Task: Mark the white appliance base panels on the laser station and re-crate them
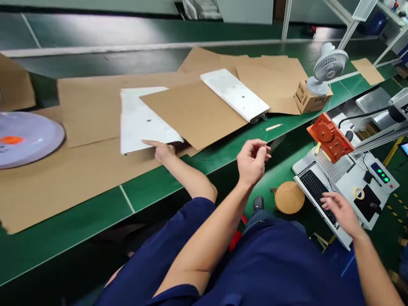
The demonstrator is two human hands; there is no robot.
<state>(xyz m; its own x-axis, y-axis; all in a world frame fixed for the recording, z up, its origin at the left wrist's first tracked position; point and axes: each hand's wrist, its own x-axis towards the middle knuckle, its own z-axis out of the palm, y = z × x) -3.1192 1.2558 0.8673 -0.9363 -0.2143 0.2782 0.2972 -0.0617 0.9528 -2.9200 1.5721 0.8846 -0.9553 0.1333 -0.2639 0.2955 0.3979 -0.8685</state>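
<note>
1. Now: left hand [164, 149] flat on near edge of white panel [140, 121], fingers spread and pressing, not wrapped round it.
2. White panel lying flat on brown cardboard sheet [79, 140] on green tabletop [153, 191]; far-right part tucked under another cardboard sheet [194, 112].
3. Right hand [251, 160] raised over tabletop edge, fingers loosely curled, nothing in them, touching nothing.
4. Second white panel [236, 94] lying diagonally on top of that upper cardboard, well apart from both hands.
5. Small pale stick [274, 126] on bare green just beyond 2nd panel's near end.
6. Far left: pale round disc [28, 138] w/ orange centre, partly cut off by frame.
7. Far right on tabletop: small cardboard box [307, 100] w/ white desk fan [328, 66] on it.
8. Lower right: co-worker's hand [341, 210] on black keyboard [317, 191] at a white machine; orange fixture [330, 137] resting just above keyboard.
9. Round wooden stool seat [289, 197] betw. right hand and keyboard, below tabletop level.
</note>
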